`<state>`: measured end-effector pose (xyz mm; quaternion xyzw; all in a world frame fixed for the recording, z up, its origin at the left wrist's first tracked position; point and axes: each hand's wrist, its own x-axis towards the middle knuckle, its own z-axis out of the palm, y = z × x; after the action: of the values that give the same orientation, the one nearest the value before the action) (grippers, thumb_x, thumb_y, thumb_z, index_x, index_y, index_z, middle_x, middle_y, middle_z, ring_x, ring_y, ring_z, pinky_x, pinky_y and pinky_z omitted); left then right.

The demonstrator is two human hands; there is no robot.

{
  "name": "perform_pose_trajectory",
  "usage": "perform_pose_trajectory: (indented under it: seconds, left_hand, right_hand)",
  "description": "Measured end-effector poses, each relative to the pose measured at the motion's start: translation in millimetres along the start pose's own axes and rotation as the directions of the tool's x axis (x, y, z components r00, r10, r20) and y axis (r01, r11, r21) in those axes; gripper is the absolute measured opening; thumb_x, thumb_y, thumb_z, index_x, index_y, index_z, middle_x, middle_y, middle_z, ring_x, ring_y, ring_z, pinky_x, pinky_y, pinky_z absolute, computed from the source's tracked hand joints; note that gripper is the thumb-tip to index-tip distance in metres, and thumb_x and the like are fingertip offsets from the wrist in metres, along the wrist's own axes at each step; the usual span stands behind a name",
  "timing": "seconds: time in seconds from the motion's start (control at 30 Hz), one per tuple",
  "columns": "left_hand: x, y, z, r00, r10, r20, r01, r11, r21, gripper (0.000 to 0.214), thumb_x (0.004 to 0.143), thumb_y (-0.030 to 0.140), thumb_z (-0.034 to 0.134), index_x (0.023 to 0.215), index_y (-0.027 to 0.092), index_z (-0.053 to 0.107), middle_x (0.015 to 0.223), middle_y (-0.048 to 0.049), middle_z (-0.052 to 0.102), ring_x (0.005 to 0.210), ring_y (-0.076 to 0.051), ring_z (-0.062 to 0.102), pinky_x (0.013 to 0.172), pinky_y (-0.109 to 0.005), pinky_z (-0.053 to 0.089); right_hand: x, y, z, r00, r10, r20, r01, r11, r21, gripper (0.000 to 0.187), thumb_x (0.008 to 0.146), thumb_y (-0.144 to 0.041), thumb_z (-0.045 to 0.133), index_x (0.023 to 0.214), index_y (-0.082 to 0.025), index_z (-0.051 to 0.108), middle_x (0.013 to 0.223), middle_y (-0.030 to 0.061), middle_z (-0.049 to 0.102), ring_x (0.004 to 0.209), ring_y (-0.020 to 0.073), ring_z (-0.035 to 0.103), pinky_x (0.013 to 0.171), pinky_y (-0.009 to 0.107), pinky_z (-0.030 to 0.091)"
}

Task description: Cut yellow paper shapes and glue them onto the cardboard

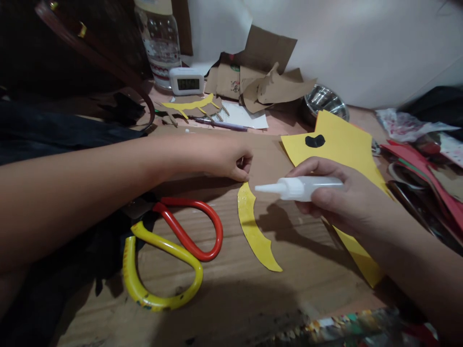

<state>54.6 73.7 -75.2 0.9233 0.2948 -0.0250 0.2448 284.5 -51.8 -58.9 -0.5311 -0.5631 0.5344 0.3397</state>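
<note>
My right hand (336, 195) grips a small white glue bottle (300, 188), held sideways with its nozzle pointing left, just above a curved yellow paper strip (253, 231) on the cardboard surface (224, 284). My left hand (224, 156) reaches in from the left, fingers pinched together at the strip's top end. What they hold, if anything, I cannot make out. A yellow paper sheet (340, 144) with a black oval on it lies under and behind my right hand.
Scissors with one red and one yellow handle (173, 250) lie left of the strip. At the back are a white digital clock (187, 81), a bottle (159, 38), torn brown paper (260, 77), a metal bowl (323, 101) and a yellow cut-out (190, 106). Coloured scraps (419, 164) crowd the right.
</note>
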Motion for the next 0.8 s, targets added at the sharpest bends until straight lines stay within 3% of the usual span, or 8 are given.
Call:
perform_pose_trajectory:
  seconds: [0.13,0.27,0.43,0.53,0.67,0.8]
  left_hand:
    - [-1,1,-0.6,1.000,0.001,-0.007,-0.001,1.000,-0.006,0.015,0.083,0.036,0.063,0.089,0.022,0.068,0.080,0.0002,0.070,0.067,-0.016,0.056,0.060,-0.029,0.031]
    - [1,1,-0.2,1.000,-0.002,0.006,0.002,1.000,0.000,0.018,0.083,0.038,0.063,0.091,0.023,0.069,0.080,0.0000,0.071,0.067,-0.016,0.055,0.061,-0.029,0.031]
    - [2,1,-0.2,1.000,-0.002,0.002,0.001,1.000,0.018,0.018,0.083,0.037,0.062,0.091,0.023,0.070,0.079,0.0000,0.070,0.066,-0.016,0.053,0.061,-0.030,0.031]
    - [2,0,-0.2,1.000,0.006,0.002,-0.006,1.000,0.017,0.017,0.083,0.037,0.062,0.091,0.024,0.070,0.079,0.0003,0.070,0.066,-0.016,0.054,0.060,-0.030,0.030]
    - [0,1,-1.6,1.000,-0.011,-0.019,0.011,1.000,0.007,0.019,0.081,0.040,0.065,0.091,0.024,0.070,0.080,0.0004,0.070,0.066,-0.015,0.055,0.058,-0.029,0.030]
    - [-2,5,-3.0,1.000,-0.021,0.023,0.021,0.999,-0.029,0.016,0.083,0.035,0.062,0.090,0.023,0.069,0.081,0.0005,0.071,0.066,-0.015,0.056,0.058,-0.027,0.031]
  right_hand:
    - [-1,3,10,0.998,-0.006,-0.059,0.011,0.996,0.083,0.046,0.065,-0.051,0.094,0.095,-0.022,0.076,0.080,0.0006,0.073,0.069,0.0134,0.065,0.059,0.020,0.050]
    - [2,12,21,0.998,0.067,0.021,-0.070,0.984,0.161,0.047,0.068,-0.051,0.092,0.101,-0.024,0.073,0.080,0.0015,0.074,0.069,0.0185,0.068,0.060,0.026,0.053]
    - [8,28,23,1.000,-0.011,-0.016,0.014,0.985,0.173,0.042,0.086,-0.062,0.072,0.098,-0.022,0.068,0.065,-0.0028,0.060,0.054,0.0121,0.050,0.048,0.023,0.038]
    - [7,28,27,0.999,-0.051,-0.008,0.052,0.989,0.140,0.045,0.089,-0.065,0.066,0.096,-0.021,0.068,0.059,-0.0043,0.054,0.049,0.0101,0.043,0.045,0.022,0.035]
    - [2,20,35,0.998,-0.045,0.041,0.045,0.999,0.019,0.041,0.088,-0.059,0.072,0.101,-0.020,0.068,0.077,0.0019,0.070,0.054,0.0114,0.056,0.046,0.020,0.044]
    - [-2,14,41,0.993,-0.097,0.068,0.097,0.995,0.002,0.043,0.083,-0.058,0.077,0.098,-0.020,0.066,0.075,0.0016,0.069,0.056,0.0129,0.059,0.048,0.022,0.048]
